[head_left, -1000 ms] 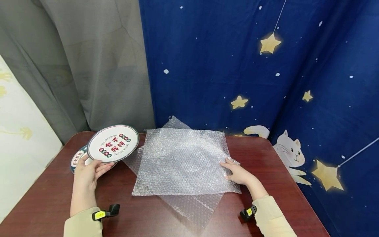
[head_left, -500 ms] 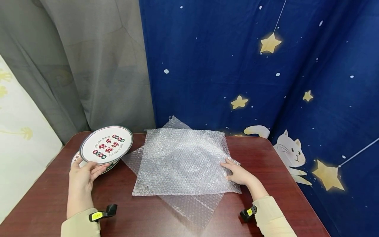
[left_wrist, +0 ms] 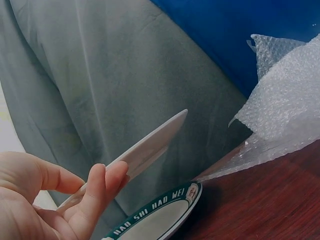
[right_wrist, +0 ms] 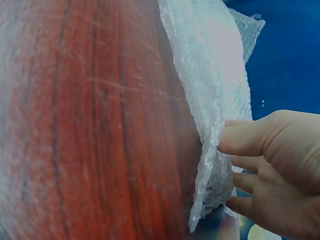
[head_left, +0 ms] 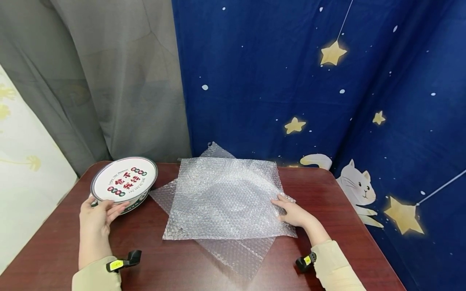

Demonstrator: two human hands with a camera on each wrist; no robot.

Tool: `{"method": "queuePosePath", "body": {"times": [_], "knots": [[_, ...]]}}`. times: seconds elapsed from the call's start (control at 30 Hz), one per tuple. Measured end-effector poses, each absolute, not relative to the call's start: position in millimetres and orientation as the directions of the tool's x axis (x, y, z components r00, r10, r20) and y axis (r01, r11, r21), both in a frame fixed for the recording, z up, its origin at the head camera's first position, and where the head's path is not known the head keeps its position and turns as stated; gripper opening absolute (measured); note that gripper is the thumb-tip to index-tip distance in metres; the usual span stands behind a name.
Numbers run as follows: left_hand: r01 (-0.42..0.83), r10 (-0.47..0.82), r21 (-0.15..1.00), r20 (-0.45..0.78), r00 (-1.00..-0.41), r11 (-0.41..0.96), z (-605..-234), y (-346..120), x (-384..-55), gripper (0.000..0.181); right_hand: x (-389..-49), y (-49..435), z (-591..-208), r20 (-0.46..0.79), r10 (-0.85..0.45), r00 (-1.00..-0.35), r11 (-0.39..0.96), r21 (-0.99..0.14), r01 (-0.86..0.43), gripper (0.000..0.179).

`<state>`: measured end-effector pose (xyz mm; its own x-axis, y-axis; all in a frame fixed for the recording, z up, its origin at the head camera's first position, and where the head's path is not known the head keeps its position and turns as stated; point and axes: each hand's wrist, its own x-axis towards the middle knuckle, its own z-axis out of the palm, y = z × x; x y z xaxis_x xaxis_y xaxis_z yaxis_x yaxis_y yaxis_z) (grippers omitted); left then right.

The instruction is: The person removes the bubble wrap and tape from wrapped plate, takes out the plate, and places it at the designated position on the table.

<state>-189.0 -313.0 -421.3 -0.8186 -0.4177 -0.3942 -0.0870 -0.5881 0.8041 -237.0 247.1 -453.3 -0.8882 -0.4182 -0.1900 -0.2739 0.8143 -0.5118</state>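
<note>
My left hand [head_left: 96, 220] holds a white plate [head_left: 125, 180] with a dark rim and red characters by its near edge, thumb on top and fingers below. In the left wrist view this plate is tilted above a second plate [left_wrist: 155, 212] with a green lettered rim, which lies on the table. The head view shows the upper plate covering most of the lower one. My right hand [head_left: 291, 212] rests with spread fingers on the right edge of a bubble wrap sheet [head_left: 225, 202]. In the right wrist view, thumb and fingertips touch the wrap.
Under the top sheet, another bubble wrap sheet [head_left: 240, 256] lies turned at an angle, its corners sticking out. Both are on a dark red wooden table [head_left: 164, 262]. Grey [head_left: 131, 81] and blue star-patterned curtains [head_left: 255, 81] hang behind the table's far edge.
My left hand has moved left with the plate, which now overlaps the lower plate more fully and lies flatter. My right hand has stayed on the bubble wrap.
</note>
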Motion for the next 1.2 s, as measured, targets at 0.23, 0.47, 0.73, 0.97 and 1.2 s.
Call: {"method": "queuePosePath", "body": {"times": [0.23,0.47,0.73,0.97,1.2], "knots": [[-0.077,-0.442,0.803,-0.402,-0.802,-0.591,-423.5,-317.3,-188.3,0.080,-237.6,248.1,-455.2,-0.195,-0.414,-0.889,0.819,-0.506,-0.271,0.058],[-0.084,-0.448,0.785,-0.434,-0.781,-0.614,-424.4,-320.5,-187.4,0.082,-239.5,248.4,-455.2,-0.186,-0.418,-0.889,0.815,-0.510,-0.277,0.058],[-0.099,-0.456,0.784,-0.453,-0.766,-0.612,-428.4,-323.6,-187.9,0.084,-239.3,248.4,-455.6,-0.184,-0.420,-0.889,0.811,-0.515,-0.277,0.058],[-0.101,-0.462,0.780,-0.464,-0.756,-0.618,-433.0,-326.0,-187.9,0.083,-238.5,250.1,-457.8,-0.190,-0.418,-0.888,0.814,-0.513,-0.273,0.058],[-0.101,-0.464,0.767,-0.482,-0.743,-0.634,-437.8,-329.1,-188.2,0.083,-238.4,250.6,-458.4,-0.189,-0.419,-0.888,0.811,-0.518,-0.272,0.058]]}}
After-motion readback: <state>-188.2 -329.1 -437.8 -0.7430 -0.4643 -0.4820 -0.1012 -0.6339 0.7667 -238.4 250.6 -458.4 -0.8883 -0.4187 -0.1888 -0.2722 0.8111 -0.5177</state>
